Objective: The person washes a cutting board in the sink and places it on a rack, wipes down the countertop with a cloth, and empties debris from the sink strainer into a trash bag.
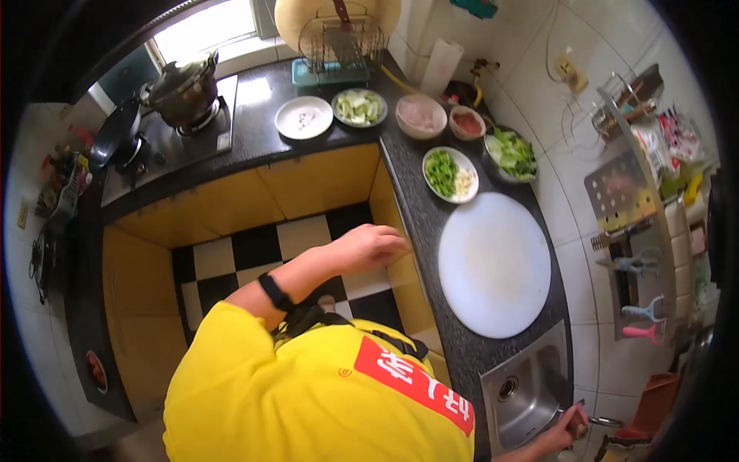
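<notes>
Point of contact inspected: the metal faucet point(608, 422) at the steel sink point(536, 400), where the person's right hand point(571, 428) is positioned. Its fingers are bent in close to the fitting, but the view is too small and cluttered to tell whether they grip it or merely lie beside it. Step in hand, as judged: work at the sink, not at the board. Any turn of the fitting would call for a settled fingerhold and a small wrist motion, as wet, smooth metal could slip. The left hand point(372, 248) is off the counter – over the floor side, fingers loosely bent, nothing visible in them, palm hidden. The sink has a brushed sheen and a round drain point(508, 389). Beside it lies a cutting board point(496, 266), round, white and matte, with a faint tan discolouration at its middle. Just past the board, a white plate point(456, 199) carries chopped greens point(441, 171) next to pale minced bits point(465, 183). Beyond stand a bowl point(421, 135) of pale, moist-looking slices, a smaller bowl of red, coarse pieces point(466, 123) and crinkled green leaves point(510, 154). All rest on a dark, speckled countertop point(423, 223) – hard and lightly glossy – against white wall tiles point(573, 273).
</notes>
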A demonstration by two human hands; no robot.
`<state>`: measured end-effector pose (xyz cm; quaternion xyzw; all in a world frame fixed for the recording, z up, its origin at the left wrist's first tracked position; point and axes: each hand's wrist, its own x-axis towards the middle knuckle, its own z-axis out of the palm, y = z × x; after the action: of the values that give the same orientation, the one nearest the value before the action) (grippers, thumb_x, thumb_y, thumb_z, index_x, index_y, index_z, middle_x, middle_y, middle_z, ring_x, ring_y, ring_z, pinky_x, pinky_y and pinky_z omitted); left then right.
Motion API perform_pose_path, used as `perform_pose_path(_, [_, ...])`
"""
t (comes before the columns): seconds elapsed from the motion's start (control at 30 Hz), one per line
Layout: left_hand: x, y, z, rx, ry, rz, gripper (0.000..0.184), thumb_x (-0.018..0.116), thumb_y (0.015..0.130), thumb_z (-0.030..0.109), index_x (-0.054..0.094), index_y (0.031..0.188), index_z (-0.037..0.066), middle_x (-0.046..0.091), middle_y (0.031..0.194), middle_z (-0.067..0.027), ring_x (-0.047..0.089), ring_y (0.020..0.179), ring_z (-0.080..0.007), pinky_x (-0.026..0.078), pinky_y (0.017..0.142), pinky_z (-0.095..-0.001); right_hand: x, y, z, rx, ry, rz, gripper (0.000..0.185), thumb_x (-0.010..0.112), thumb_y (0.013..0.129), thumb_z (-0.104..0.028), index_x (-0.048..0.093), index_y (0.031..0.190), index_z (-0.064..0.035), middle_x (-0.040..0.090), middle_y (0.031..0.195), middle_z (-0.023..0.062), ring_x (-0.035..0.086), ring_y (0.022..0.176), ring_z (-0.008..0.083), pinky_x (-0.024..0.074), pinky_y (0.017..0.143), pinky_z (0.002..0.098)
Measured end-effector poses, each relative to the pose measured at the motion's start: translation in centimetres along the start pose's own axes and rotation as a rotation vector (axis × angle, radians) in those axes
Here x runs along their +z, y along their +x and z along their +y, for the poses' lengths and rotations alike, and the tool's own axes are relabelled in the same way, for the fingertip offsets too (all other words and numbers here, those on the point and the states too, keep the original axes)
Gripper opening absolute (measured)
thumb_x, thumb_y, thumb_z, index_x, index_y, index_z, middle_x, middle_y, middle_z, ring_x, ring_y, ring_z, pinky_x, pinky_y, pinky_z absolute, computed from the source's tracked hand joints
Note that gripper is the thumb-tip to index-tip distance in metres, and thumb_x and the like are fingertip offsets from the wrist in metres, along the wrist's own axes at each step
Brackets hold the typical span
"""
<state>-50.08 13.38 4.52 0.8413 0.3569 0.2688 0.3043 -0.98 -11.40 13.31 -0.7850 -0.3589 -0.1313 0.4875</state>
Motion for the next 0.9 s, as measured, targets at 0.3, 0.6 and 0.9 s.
perform_pose_path(0.3, [-10.5,-8.4,-6.8,-0.187,0.029,0.45,0.022,0.058,0.077,0.002,0.058,0.098,0.006,0.059,0.093,-0.0114,0.057,0.087,-0.0275,0.048,0.074,-0.032,26.4,1.1,-28.7,-0.032,1.427,-0.501,0.015,0.048,0.087,-0.01,0.052,0.102,-0.0066,0.055,0.109,0.0099,0.052,0.106,0.0283,0.0456,0.087,0.0456])
perform_pose_path(0.6, [-15.7,-11.9,-8.7,-0.51,0.153,0.575,0.017,0.059,0.076,0.0,0.058,0.093,0.002,0.06,0.09,-0.0118,0.058,0.084,-0.025,0.047,0.073,-0.0298,51.5,-2.9,-54.2,-0.268,1.576,-0.898,0.015,0.065,0.075,-0.005,0.057,0.088,-0.0054,0.063,0.086,0.0061,0.06,0.079,0.0143,0.0504,0.068,0.0265])
perform_pose_path(0.9, [-19.1,-10.2,-10.4,-0.855,0.115,0.77,0.016,0.056,0.079,0.005,0.06,0.094,0.001,0.061,0.09,-0.0126,0.059,0.085,-0.0246,0.046,0.074,-0.0297,66.5,-0.8,-64.0,-0.622,1.271,-0.886,0.021,0.069,0.072,-0.017,0.058,0.084,-0.0037,0.064,0.078,0.0039,0.061,0.073,0.0138,0.048,0.068,0.026])
